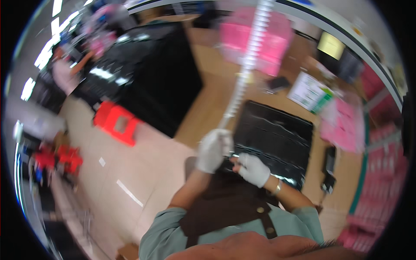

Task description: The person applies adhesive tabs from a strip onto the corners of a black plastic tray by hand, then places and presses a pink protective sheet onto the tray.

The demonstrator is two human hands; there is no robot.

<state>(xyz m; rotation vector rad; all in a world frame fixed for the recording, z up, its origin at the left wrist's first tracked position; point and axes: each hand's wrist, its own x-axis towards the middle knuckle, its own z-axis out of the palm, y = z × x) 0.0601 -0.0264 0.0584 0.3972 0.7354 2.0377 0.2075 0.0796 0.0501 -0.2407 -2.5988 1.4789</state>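
Observation:
My left hand [212, 150], in a white glove, is closed at the lower end of a long white ribbed strip [250, 58]. The strip runs up and away past the top of the picture. Beside it my right hand [253, 170], also gloved but with bare fingertips, has its fingers drawn together. Whether anything small lies in them is too blurred to tell. Both hands are over the near left edge of a shiny black tray [275, 134] on the wooden table [212, 82].
Pink trays [258, 39] are stacked at the back, near a dark phone-like object [277, 83] and a white-green sheet [307, 92]. Pink plastic bags [342, 123] lie right. A black-covered stack [160, 73] and red stool [116, 123] stand left; another person [67, 71] works beyond.

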